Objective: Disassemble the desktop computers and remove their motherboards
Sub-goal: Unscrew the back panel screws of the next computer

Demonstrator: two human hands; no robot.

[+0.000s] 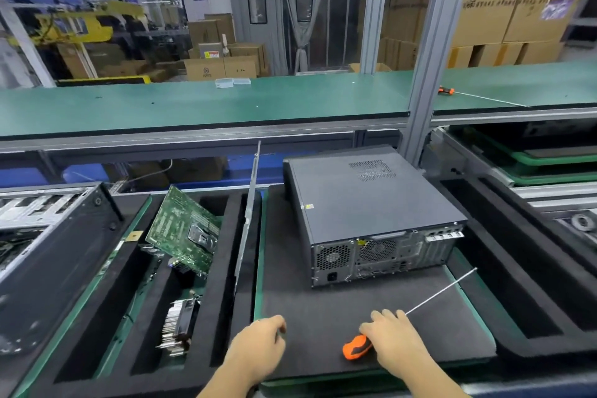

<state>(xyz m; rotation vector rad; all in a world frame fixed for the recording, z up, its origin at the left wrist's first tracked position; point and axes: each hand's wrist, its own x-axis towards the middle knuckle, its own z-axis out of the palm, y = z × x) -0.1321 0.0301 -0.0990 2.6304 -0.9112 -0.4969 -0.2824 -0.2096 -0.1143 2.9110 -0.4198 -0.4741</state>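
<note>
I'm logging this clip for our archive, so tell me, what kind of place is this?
Probably a factory or electronics teardown line. A closed desktop computer sits on a foam pad at a green-topped workbench, a removed motherboard leans in a foam tray, and stacked cardboard boxes fill the background.

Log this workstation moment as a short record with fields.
computer: closed desktop case on the black foam mat, rear ports facing the person
right hand: on the orange-handled screwdriver
left hand: at the mat's left edge, grip unclear
removed motherboard: tilted in the left foam tray
heatsink: same tray, nearer
</note>
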